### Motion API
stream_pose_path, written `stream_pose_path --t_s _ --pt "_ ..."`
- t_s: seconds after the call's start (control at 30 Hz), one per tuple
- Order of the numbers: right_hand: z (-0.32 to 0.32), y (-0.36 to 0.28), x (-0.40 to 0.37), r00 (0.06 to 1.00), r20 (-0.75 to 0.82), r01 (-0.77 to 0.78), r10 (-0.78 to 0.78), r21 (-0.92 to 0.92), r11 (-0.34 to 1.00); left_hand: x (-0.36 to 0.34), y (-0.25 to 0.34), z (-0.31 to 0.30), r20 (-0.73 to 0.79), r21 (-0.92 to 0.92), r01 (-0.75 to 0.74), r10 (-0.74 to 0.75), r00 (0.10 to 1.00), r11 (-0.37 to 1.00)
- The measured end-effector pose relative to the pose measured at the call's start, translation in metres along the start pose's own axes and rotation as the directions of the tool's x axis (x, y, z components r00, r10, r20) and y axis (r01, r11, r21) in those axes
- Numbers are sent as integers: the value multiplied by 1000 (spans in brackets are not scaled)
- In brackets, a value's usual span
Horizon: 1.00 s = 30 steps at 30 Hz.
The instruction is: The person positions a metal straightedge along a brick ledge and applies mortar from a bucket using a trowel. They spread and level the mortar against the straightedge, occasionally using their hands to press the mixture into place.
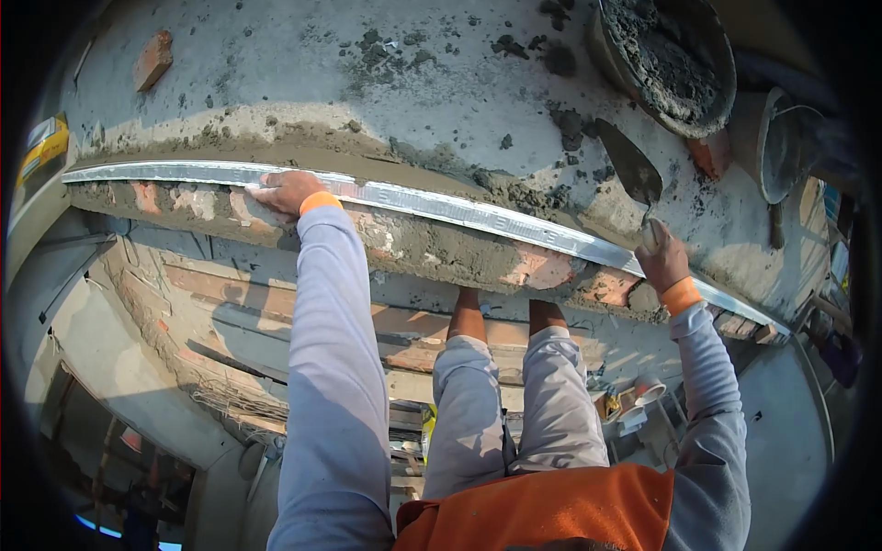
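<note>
A long metal straightedge with printed markings lies along the top edge of a brick ledge smeared with mortar. My left hand is closed over the straightedge left of its middle, fingers on the front side. Near the right end, my right hand grips the handle of a pointed trowel. The trowel's blade points away from me over the slab, and this hand also lies over the straightedge. Wet mortar forms a strip along the far side of the straightedge.
A bucket of mortar stands at the far right, beside a second bucket. One loose brick and scattered mortar crumbs sit on the slab. Below the ledge is a drop to a lower level with planks and debris.
</note>
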State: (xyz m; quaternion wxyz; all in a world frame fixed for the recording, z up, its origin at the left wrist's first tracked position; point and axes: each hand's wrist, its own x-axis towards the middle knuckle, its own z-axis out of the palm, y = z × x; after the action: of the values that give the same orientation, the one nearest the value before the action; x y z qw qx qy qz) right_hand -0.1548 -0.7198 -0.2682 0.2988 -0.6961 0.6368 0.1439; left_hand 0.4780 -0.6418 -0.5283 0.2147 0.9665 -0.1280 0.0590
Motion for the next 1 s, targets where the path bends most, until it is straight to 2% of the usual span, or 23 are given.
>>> stream_pose_path --t_s 0.03,0.17,0.23,0.27,0.33,0.37,0.47,0.5,0.57,0.6,0.67,0.73,0.77,0.8,0.87,0.9,0.93,0.97,1.0 --pt "4 1 0 998 38 -47 44 81 996 0 -2 -2 -12 14 7 -7 1000 1000" --pt "0 1 2 992 110 -73 58 140 987 7 -11 4 78 92 11 -19 997 996" --pt "-12 3 -1 978 138 150 -154 40 988 11 -16 8 62 -39 -16 18 998 999" --pt "-12 0 -6 979 138 147 -152 43 988 14 -18 10 56 -82 -27 32 998 996" --pt "-12 -9 -14 960 112 259 -256 -17 966 14 -19 9 66 -69 -40 45 997 997" --pt "-3 -10 -15 963 40 265 -265 -5 964 12 -20 8 70 -63 -43 48 996 997" --pt "12 -29 3 960 70 270 -270 5 963 13 -18 8 55 55 -50 47 997 997" --pt "16 -37 12 947 177 278 -269 -28 960 19 -23 12 99 43 -10 6 995 999" --pt "13 -62 22 937 231 286 -263 -68 956 21 -26 9 146 46 24 -30 989 999" --pt "7 -69 25 925 283 297 -255 -117 948 17 -20 4 154 -4 40 -39 987 999" --pt "-2 -72 25 921 269 326 -282 -134 936 7 6 -8 168 -112 81 -61 984 990" --pt "-10 -73 16 947 78 314 -311 -44 948 -2 25 -21 175 -188 119 -86 981 975" --pt "-16 -73 11 942 72 331 -328 -41 943 -6 33 -27 177 -212 133 -96 980 968" --pt "-23 -72 5 941 74 333 -329 -43 942 -10 39 -31 111 -133 111 -96 989 985" --pt "-33 -67 -3 923 209 357 -323 -155 921 -18 65 -44 43 -58 96 -93 995 994" --pt "-34 -59 -5 924 213 356 -317 -178 917 -22 82 -58 152 9 159 -159 976 987" --pt "-35 -57 -2 923 214 360 -321 -183 915 -27 97 -69 204 44 192 -197 959 980" --pt "-36 -55 1 947 162 311 -276 -262 914 -32 111 -80 255 81 220 -234 938 972" --pt "-35 -55 4 967 105 255 -233 -335 907 -38 126 -89 219 27 256 -256 942 966"
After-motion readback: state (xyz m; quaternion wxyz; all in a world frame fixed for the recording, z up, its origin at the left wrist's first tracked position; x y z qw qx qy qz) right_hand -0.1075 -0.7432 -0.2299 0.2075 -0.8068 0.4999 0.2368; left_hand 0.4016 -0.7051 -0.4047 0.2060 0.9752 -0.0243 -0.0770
